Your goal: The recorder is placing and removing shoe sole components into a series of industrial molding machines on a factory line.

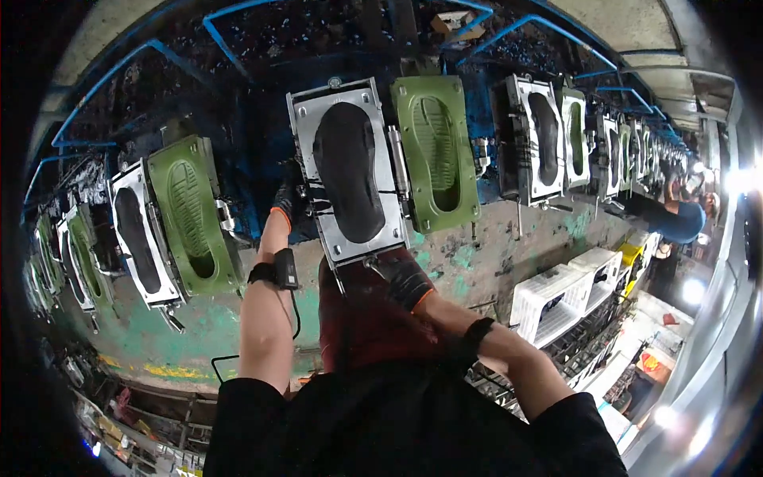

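The silver mould plate (383, 155), left of a green mould (435, 143), is presumably heavy and rigid, best held by its rim, near your left hand (284, 200) and right hand (407, 284), whose fingers' opening and hold you cannot tell.

No readable lettering, apparently no numbers

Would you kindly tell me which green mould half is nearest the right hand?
The green mould half immediately right of the central silver plate; the others sit farther off.
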`<state>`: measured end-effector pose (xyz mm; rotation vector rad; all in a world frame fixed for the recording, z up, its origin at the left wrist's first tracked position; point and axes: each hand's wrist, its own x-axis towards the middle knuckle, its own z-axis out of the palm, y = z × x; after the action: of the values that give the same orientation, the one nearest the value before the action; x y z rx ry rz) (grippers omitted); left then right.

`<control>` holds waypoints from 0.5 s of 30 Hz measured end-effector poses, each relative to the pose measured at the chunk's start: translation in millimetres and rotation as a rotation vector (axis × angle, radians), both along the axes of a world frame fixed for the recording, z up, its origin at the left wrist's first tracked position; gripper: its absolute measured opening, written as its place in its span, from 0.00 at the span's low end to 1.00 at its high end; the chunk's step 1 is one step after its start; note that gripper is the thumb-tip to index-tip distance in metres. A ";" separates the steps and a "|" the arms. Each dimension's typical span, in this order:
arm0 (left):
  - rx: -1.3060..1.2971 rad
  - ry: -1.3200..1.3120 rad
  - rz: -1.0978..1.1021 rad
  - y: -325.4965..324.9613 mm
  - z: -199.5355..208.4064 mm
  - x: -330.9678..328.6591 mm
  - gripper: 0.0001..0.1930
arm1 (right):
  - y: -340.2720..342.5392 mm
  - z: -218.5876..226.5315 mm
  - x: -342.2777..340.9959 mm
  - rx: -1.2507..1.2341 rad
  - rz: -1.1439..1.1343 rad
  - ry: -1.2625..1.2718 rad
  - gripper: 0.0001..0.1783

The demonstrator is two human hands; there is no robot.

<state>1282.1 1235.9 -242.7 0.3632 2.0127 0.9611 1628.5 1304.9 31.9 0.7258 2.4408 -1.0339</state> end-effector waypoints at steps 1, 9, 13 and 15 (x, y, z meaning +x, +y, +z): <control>-0.142 -0.049 0.173 28.7 28.1 24.9 0.22 | 7.2 -8.5 6.0 0.046 0.065 0.046 0.34; 0.215 1.194 -0.090 110.1 295.1 72.6 0.27 | 48.0 -15.3 -6.5 -0.058 0.203 0.321 0.23; 0.010 1.324 -0.555 142.0 297.9 155.4 0.32 | 52.6 -12.9 49.5 -0.292 -0.032 0.208 0.23; 0.076 1.421 -0.626 175.4 295.2 174.9 0.31 | 53.5 -72.6 134.5 0.791 0.448 0.405 0.11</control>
<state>1457.1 1411.3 52.5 2.0011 2.6811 0.2986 1763.0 1358.4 -40.6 0.1368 3.1713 -0.0065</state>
